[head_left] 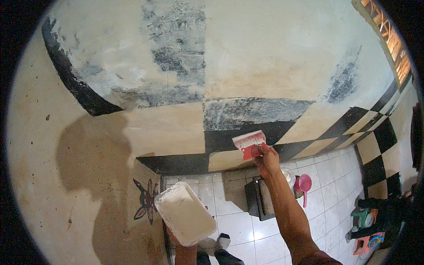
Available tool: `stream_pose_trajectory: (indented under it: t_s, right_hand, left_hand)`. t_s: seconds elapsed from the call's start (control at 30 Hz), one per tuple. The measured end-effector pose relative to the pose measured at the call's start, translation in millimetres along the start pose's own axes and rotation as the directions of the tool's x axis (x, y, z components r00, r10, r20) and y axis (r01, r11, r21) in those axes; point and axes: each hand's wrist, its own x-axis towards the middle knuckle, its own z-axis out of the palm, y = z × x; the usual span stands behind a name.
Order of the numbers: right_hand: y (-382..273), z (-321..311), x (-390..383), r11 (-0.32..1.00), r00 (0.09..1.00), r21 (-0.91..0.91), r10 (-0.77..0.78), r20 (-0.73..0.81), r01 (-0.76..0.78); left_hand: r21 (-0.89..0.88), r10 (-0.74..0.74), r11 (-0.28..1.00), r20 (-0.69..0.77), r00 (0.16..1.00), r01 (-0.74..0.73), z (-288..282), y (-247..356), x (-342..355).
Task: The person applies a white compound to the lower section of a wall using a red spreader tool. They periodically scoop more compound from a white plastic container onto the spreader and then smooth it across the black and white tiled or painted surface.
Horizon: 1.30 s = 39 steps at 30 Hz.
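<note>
In my right hand is a red putty scraper, its wide edge smeared with white paste. The scraper is close to a black square of the checkered wall; whether it touches I cannot tell. Just above it, a black patch is thinly streaked with whitish paste. My left hand holds up a white rectangular tub with pale paste inside and crusted on its rim. Most of the left fingers are hidden under and behind the tub.
Below, on the white tiled floor, stand a dark box-like container and a pink dipper. Further right are a green stool and a red stool, beside another person's dark-clothed legs. A side wall rises at left.
</note>
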Motion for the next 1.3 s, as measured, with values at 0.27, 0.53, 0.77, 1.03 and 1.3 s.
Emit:
stream_pose_trajectory:
  t_s: [0.27, 0.53, 0.77, 1.03, 1.3]
  right_hand:
    - [-78.7, 56.8, 13.8, 0.982, 0.981, 0.032, -0.185, 0.052, 0.184]
    - [-49.1, -19.0, 4.0, 0.973, 0.982, 0.135, -0.187, 0.0, 0.185]
    - [-54.9, -47.0, 55.7, 0.962, 0.967, 0.115, -0.239, -0.094, 0.249]
    - [-114.9, -18.3, 7.8, 0.921, 0.916, 0.066, -0.37, -0.156, 0.384]
    - [-71.2, -108.6, 77.2, 0.935, 0.927, 0.067, -0.333, -0.17, 0.348]
  left_hand:
    - [0.265, 0.011, 0.964, 0.098, 0.995, -0.036, 7.2, -17.5, 14.6]
    - [-0.021, -0.073, 0.997, 0.045, 0.996, 0.074, 18.6, -29.5, 23.9]
    - [0.24, -0.038, 0.971, 0.185, 0.982, -0.008, 13.5, -45.5, 32.5]
    - [0.117, -0.002, 0.993, 0.134, 0.991, -0.013, 20.0, -58.0, 45.5]
    - [0.089, 0.001, 0.996, -0.007, 1.0, 0.0, 6.3, -54.6, 49.2]
